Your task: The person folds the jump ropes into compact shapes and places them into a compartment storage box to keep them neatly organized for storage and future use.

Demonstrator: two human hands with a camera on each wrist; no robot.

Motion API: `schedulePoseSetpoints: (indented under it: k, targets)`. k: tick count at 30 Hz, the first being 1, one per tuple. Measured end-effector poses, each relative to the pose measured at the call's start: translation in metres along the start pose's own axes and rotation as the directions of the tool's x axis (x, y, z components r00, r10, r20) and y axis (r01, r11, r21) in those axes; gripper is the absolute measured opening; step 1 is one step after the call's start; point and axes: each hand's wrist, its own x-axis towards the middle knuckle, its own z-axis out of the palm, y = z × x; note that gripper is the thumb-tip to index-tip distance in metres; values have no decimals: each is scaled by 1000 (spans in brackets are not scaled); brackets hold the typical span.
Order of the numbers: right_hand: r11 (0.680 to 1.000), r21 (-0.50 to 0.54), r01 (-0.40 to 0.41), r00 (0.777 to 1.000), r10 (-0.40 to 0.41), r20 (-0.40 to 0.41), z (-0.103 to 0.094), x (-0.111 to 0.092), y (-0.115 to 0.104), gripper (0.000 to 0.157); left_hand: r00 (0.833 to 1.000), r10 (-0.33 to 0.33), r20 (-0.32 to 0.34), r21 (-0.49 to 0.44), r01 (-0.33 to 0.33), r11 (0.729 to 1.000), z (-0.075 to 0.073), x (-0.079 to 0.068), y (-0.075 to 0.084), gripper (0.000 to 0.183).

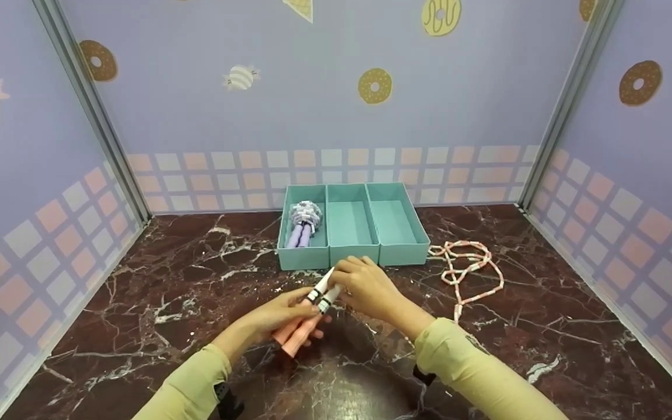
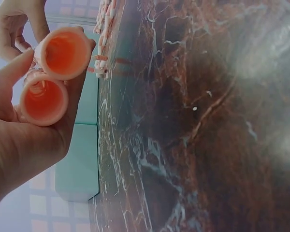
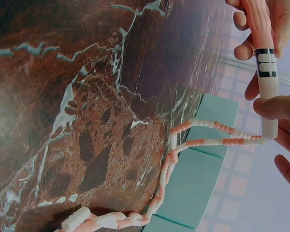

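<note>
- pink handles [image 1: 325, 303] lay side by side in the left hand's [image 1: 280, 312] grip near the box [image 1: 304, 258]; the right hand [image 1: 366, 286] pinched one white tip.
- a loosened hold risked dropping one.
- looped beside the box, the rope [image 3: 157, 199] could tangle if tugged.

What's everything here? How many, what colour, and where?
Rope handles: two, mostly pink and white, front middle
Box: one, teal, back middle
Beaded rope: one, pink and white, right of box
Bead bundle: one, white and lilac, box's left side
Bundle handles: two, purple, same side of box
Table: one, dark brownish, underneath
Walls: three, lilac, around table
Posts: two, grey, back corners
Sleeves: two, pale yellow, front
Wristbands: two, black, by sleeve ends
Left hand: one, bare, gripping rope handles
Right hand: one, bare, handles' white ends
</note>
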Motion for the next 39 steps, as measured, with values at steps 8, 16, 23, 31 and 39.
schedulePoseSetpoints:
  k: [8, 16, 23, 31, 39]
  targets:
    - [995, 57, -81, 997, 79, 23, 0, -1, 0, 21, 1000, -8, 1, 5, 8, 1000, 3, 0, -3, 59]
    - [978, 144, -149, 988, 152, -13, -1, -3, 8, 39, 1000, -7, 23, -48, 8, 999, 5, -1, -6, 53]
    - [934, 226, -277, 960, 264, 90, -1, -6, 15, 76, 999, -9, 42, -81, 12, 997, 6, -4, -4, 50]
    - [843, 384, -375, 927, 340, 159, 10, -12, 24, 81, 999, -4, 41, -92, 8, 996, 8, -6, 2, 44]
    - [736, 540, -407, 912, 363, 193, 23, -13, 30, 77, 999, 11, 48, -102, -6, 995, 9, -6, 12, 33]
